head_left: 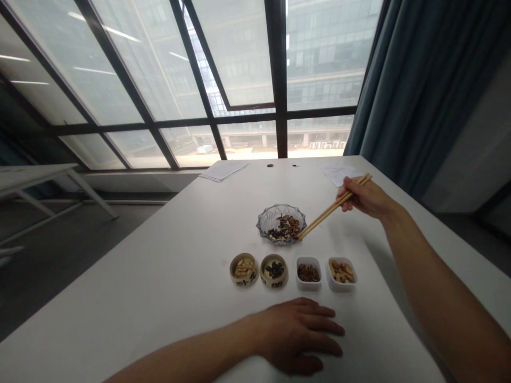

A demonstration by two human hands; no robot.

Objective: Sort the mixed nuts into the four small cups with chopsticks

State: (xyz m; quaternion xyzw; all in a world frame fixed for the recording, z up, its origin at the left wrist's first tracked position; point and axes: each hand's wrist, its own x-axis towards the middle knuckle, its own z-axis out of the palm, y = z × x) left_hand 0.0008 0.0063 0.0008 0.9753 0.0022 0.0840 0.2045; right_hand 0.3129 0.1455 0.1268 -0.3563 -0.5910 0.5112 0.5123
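Daylight pours in from the windows [321,58] and kinda blows out the ground [249,150] outside, white streaks [121,33] of glare sit on the left panes, the curtain [407,90] and floor [131,221] go murky, soft shadow pools around the left hand [293,332], and the wide lens stretches the fuzzy edges.

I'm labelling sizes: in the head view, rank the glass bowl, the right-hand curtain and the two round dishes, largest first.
1. Right-hand curtain
2. Glass bowl
3. Round dish of pale pieces and round dish of dark pieces: too alike to rank
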